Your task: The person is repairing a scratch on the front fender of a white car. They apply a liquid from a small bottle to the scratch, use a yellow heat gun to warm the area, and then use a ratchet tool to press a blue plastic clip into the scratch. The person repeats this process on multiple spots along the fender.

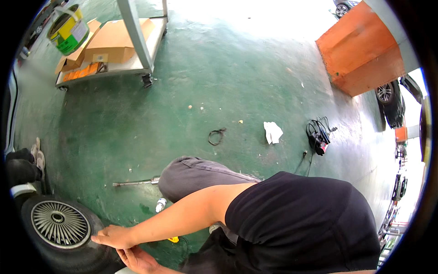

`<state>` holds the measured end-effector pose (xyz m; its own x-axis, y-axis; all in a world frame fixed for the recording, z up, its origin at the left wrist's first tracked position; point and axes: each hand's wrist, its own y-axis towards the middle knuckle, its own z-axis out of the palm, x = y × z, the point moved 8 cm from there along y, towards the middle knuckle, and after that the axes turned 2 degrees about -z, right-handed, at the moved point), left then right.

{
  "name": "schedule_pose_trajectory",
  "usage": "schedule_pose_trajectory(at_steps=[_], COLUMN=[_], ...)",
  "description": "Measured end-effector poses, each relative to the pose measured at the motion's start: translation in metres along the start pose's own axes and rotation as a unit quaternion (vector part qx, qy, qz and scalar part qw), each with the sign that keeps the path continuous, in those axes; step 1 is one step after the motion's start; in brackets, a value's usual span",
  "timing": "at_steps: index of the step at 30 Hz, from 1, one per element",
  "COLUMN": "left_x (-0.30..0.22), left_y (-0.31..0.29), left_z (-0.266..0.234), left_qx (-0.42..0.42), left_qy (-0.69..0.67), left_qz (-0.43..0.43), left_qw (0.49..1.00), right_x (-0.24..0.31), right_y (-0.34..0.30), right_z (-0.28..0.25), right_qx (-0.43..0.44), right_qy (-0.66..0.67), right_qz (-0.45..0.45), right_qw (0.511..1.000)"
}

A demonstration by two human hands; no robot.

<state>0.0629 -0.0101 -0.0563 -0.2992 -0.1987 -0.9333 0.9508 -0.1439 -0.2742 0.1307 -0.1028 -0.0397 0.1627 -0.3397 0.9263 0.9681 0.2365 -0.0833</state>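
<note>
A car wheel with a black tyre (98, 222) and a silver rim of many thin spokes (57, 223) is at the lower left. My right hand (114, 237) reaches across to the tyre, its fingers stretched out against the sidewall near the rim's edge. Just below it, my left hand (139, 261) is at the tyre's side with its fingers extended and apart. I see nothing held in either hand. Near my bent knee (200, 176), a long metal bar tool (137, 182) lies on the floor, with a small shiny white-and-silver piece (160, 204) nearby.
A cart (157, 41) carries cardboard boxes (112, 43) and a yellow-green bucket (68, 34). Another person's shoes (40, 160) are at left. A black cable loop (216, 136), white paper (273, 132) and a corded device (319, 139) lie on the green floor. An orange-based pillar (360, 48) stands right.
</note>
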Motion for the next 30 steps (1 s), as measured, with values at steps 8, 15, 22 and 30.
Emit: schedule_pose_trajectory(at_steps=[8, 15, 22, 30], left_x=[-0.006, -0.019, -0.020, -0.013], left_y=[-0.002, 0.009, 0.013, 0.020], left_z=[-0.002, 0.000, 0.045, 0.025], left_qx=[-0.054, 0.033, 0.081, 0.063], left_qy=[0.021, -0.067, -0.105, -0.125], left_qz=[0.062, 0.070, 0.019, 0.017], left_qw=[0.996, 0.995, 0.991, 0.990], right_x=[0.014, 0.114, -0.123, -0.176], right_y=[-0.004, -0.122, -0.577, -0.635], right_z=[-0.012, -0.269, -0.535, -0.495], right_qx=[-0.042, -0.271, -0.407, -0.520], right_qy=[-0.057, -0.260, -0.531, -0.377], right_qz=[-0.044, -0.197, 0.503, 0.642], right_qw=[0.996, 0.906, 0.547, 0.417])
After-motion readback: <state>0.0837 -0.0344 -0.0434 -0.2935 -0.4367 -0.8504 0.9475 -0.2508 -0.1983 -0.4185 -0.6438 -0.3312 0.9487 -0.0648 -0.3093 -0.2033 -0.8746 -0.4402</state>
